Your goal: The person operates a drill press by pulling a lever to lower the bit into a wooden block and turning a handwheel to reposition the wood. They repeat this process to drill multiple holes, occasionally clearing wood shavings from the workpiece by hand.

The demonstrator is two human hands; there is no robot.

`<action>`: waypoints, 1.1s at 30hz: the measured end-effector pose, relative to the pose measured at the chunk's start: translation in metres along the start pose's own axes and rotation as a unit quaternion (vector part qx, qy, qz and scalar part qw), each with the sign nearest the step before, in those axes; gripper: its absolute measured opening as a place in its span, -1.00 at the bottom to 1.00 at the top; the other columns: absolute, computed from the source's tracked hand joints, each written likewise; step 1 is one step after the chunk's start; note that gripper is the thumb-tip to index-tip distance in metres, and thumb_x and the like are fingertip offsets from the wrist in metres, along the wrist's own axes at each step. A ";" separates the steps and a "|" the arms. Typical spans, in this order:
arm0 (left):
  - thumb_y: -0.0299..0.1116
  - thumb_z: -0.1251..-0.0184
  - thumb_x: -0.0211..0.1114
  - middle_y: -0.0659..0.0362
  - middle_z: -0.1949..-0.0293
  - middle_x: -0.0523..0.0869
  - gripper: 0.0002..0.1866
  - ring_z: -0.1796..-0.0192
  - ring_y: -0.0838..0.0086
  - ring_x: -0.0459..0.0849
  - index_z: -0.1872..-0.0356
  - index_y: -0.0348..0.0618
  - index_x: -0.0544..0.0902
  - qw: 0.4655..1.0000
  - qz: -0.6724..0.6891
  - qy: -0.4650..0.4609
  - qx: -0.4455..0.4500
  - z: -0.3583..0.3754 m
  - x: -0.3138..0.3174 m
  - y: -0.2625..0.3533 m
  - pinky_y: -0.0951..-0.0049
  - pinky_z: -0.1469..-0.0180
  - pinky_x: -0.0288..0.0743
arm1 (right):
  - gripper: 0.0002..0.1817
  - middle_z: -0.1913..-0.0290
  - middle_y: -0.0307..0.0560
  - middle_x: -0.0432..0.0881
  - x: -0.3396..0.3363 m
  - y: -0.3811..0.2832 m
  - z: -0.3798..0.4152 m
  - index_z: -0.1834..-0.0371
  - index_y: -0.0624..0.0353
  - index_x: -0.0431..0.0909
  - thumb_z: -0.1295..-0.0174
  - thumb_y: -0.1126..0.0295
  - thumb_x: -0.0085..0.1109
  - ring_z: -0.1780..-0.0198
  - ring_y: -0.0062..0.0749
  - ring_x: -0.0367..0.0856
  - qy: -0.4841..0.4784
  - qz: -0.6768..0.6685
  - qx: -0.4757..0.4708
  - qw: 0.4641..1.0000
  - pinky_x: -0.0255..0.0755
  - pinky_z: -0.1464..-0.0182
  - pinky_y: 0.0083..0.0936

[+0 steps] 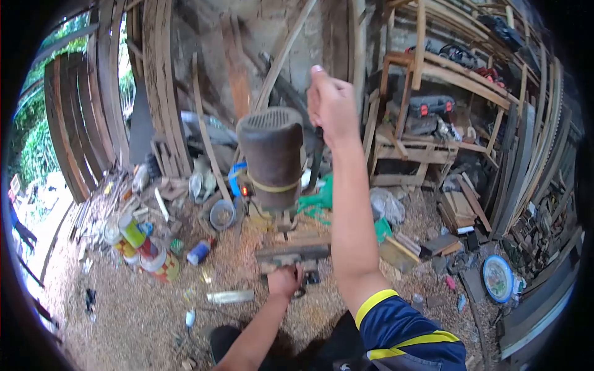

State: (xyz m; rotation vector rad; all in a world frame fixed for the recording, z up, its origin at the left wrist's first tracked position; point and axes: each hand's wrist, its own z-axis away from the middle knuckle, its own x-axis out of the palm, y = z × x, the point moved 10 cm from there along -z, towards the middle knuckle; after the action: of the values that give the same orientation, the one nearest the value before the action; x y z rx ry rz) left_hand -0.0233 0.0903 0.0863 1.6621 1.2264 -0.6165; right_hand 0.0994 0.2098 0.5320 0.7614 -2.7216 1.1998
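Observation:
In front of me stands a drill press; its dark motor housing (270, 157) has a vented top and a yellow band round it. A small red light glows on its left side. My right hand (334, 108) is raised beside the housing, fingers curled round a dark lever handle (318, 132) that is mostly covered by the hand. Low down, my left hand (284, 280) is closed at the near side of a vise-like metal block (291, 253) on the machine's base. The housing hides the drill bit from view, and what lies under the left fingers is covered.
Wood shavings cover the ground. Paint cans (162, 263) stand stacked at left, near a blue spray can (199, 252) and a bucket (223, 213). Behind on the right is a wooden rack (458, 77) with tools. A round blue-rimmed basin (497, 278) lies at far right.

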 end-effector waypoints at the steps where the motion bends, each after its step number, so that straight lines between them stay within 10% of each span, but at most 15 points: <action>1: -0.03 -0.56 0.12 -0.09 0.51 0.74 -0.46 0.42 -0.03 0.75 0.60 -0.13 0.72 1.000 -0.013 -0.013 -0.001 0.001 0.009 -0.006 0.01 0.31 0.64 | -0.38 0.74 -0.32 0.25 0.001 -0.008 0.024 0.71 0.07 0.25 -0.59 0.10 0.10 0.75 -0.61 0.13 -0.001 0.004 -0.019 1.000 0.00 0.65 -0.51; 10: -0.21 -0.42 0.29 0.04 0.54 0.70 -0.64 0.50 0.04 0.70 0.61 -0.10 0.63 0.995 0.028 0.095 0.029 0.002 -0.012 0.004 0.08 0.45 0.58 | -0.50 0.70 -0.19 0.35 -0.006 -0.023 0.217 0.74 0.20 0.26 -0.40 0.33 0.12 0.64 -0.39 0.28 -0.098 0.110 -0.247 0.958 0.17 0.49 -0.41; 33: -0.26 -0.34 0.31 0.07 0.54 0.67 -0.72 0.50 0.09 0.69 0.59 -0.09 0.62 0.991 0.043 0.127 0.023 0.005 -0.014 -0.003 0.10 0.44 0.59 | -0.57 0.65 -0.17 0.37 -0.013 -0.013 0.253 0.72 0.21 0.38 -0.15 0.23 0.33 0.60 -0.23 0.35 -0.035 0.096 -0.226 0.969 0.21 0.40 -0.35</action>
State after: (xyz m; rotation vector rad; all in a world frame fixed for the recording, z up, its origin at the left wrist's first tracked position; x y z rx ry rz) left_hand -0.0310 0.0800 0.0947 1.8638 1.3202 -0.3911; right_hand 0.1499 0.0285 0.3624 0.4979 -3.0104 0.5366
